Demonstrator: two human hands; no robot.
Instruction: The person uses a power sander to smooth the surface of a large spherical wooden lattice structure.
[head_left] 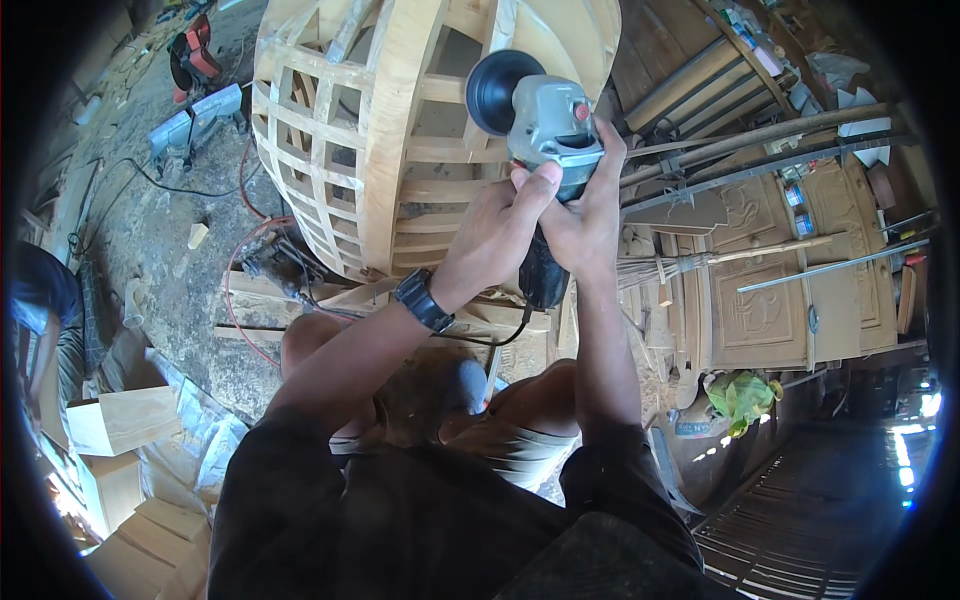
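Both my hands are wrapped round an angle grinder [552,118] with a grey head and a dark body. A round black sanding disc [497,92] sits on its head, close to the wooden lattice frame [385,150]; I cannot tell whether they touch. My left hand [500,232], below a black wristwatch [425,300], grips the grinder from the left with its thumb on top. My right hand [588,220] holds it from the right, fingers partly hidden behind the body. A black cord [515,335] runs from the grinder's lower end toward the left.
Carved wooden panels [760,290] lean at the right, beside a stick broom [690,264] and long poles [770,150]. An orange hose [230,285] and cords lie on the floor at left. Another person [45,300] is at the left edge, above wooden boxes [125,425].
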